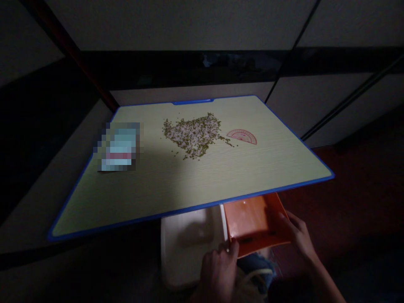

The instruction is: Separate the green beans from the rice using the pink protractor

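Observation:
Below the table's near edge, an orange plastic box [252, 210] is held tilted between my two hands. My left hand [219, 269] is closed at its near left corner, the thumb at the edge and the fingers curled by the rim of a white plastic bin [168, 252]. My right hand [298, 233] grips the box's right wall, with some fingers hidden beneath it. Dark marks show along the box's near inner side. The white bin stands just left of the box, partly under the table.
A pale folding table [268, 168] with blue edging carries a spread heap of small green and pinkish grains [195, 134]. Right of the heap lies a clear protractor with red markings [243, 136]. A blurred-out flat item [120, 147] lies at left. Cabinet panels [189, 25] stand behind.

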Motion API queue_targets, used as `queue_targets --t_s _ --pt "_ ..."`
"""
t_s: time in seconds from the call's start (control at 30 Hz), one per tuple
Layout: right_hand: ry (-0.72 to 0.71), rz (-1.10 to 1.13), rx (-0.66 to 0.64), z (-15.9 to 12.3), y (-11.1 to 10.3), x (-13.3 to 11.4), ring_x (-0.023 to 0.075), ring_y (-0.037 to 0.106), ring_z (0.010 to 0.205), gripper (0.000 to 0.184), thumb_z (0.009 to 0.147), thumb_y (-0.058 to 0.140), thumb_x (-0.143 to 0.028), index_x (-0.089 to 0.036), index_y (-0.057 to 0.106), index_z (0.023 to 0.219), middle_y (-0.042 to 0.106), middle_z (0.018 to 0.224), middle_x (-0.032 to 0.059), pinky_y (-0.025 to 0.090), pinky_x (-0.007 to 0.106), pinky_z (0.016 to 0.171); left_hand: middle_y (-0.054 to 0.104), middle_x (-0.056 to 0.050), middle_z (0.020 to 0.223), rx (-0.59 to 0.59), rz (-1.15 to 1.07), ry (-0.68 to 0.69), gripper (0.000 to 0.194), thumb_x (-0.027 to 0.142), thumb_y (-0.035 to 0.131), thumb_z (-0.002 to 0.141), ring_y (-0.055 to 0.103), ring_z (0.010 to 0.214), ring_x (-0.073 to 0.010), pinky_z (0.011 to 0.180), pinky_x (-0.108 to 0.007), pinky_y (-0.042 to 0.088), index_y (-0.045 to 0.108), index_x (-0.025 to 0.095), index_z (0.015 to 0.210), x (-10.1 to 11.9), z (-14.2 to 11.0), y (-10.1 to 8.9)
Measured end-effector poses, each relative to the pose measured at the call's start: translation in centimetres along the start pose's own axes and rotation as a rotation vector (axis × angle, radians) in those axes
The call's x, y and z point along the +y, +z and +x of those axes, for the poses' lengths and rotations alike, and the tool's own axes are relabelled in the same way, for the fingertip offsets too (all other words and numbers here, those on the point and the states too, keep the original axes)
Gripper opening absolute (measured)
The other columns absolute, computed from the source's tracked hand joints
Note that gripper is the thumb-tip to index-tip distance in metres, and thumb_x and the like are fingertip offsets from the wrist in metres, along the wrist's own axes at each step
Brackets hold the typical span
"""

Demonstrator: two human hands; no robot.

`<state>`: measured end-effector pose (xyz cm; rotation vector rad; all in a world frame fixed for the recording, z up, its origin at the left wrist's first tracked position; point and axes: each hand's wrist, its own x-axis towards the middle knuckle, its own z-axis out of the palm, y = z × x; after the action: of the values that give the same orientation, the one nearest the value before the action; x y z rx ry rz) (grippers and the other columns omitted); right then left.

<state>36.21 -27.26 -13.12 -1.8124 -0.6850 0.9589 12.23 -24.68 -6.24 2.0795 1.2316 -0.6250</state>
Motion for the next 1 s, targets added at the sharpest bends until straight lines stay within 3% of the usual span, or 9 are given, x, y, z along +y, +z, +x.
queue_targets --t_s 0.2,0.33,0.5,0.63,0.87,1.0 --pt "-0.038 -0.044 0.007 0.1 0.1 -0.2 0.0273 0.069 0.077 0.041 0.062 0.073 -0.049 -0.016 0.075 0.086 0.076 0.084 0.0055 0.054 0.027 0.062 0.067 -0.015 0.102 -0.011 -0.016 0.077 0.036 0.003 0.037 0.089 0.064 0.094 -0.0333 0.080 -0.048 0.052 0.060 0.008 0.116 -0.7 0.9 -0.4" --pt "-0.029 -0.063 -0.016 0.2 0.2 0.0 0.0285 0.069 0.077 0.044 0.064 0.071 -0.053 -0.015 0.074 0.086 0.076 0.085 0.0073 0.055 0.030 0.064 0.068 -0.015 0.095 0.085 -0.006 0.186 0.023 0.022 0.048 0.092 0.065 0.088 -0.0349 0.075 -0.051 0.052 0.063 0.011 0.105 -1.7 1.8 0.2" --pt "-0.052 -0.049 -0.031 0.4 0.5 0.3 0.0281 0.069 0.078 0.046 0.064 0.071 -0.052 -0.014 0.074 0.088 0.076 0.087 0.0084 0.055 0.030 0.065 0.067 -0.015 0.098 0.067 0.018 0.229 0.024 0.019 0.044 0.093 0.065 0.091 -0.0354 0.077 -0.050 0.052 0.062 0.010 0.106 -2.0 2.1 0.4" --pt "-0.056 -0.072 0.002 0.7 0.7 0.6 0.0278 0.069 0.075 0.047 0.061 0.072 -0.055 -0.015 0.075 0.085 0.076 0.082 0.0082 0.055 0.030 0.063 0.067 -0.015 0.099 0.050 -0.067 0.193 0.028 0.006 0.044 0.087 0.065 0.091 -0.0345 0.078 -0.049 0.052 0.061 0.008 0.110 -1.6 1.9 0.3" --pt "-0.067 -0.077 0.040 0.6 1.0 1.2 0.0299 0.069 0.082 0.048 0.064 0.069 -0.055 -0.014 0.075 0.089 0.076 0.087 0.0082 0.056 0.034 0.072 0.067 -0.013 0.099 0.097 -0.123 0.086 0.054 0.007 0.037 0.083 0.064 0.089 -0.0333 0.078 -0.051 0.051 0.046 0.010 0.136 -1.7 1.3 0.8" --pt "-0.071 -0.059 0.010 0.4 1.4 0.9 0.0297 0.069 0.084 0.046 0.067 0.068 -0.053 -0.015 0.075 0.092 0.076 0.091 0.0084 0.056 0.033 0.072 0.051 -0.011 0.135 0.111 -0.150 0.075 0.064 0.015 0.038 0.091 0.060 0.103 -0.0321 0.086 -0.051 0.049 0.017 0.021 0.151 -2.3 0.8 1.7"
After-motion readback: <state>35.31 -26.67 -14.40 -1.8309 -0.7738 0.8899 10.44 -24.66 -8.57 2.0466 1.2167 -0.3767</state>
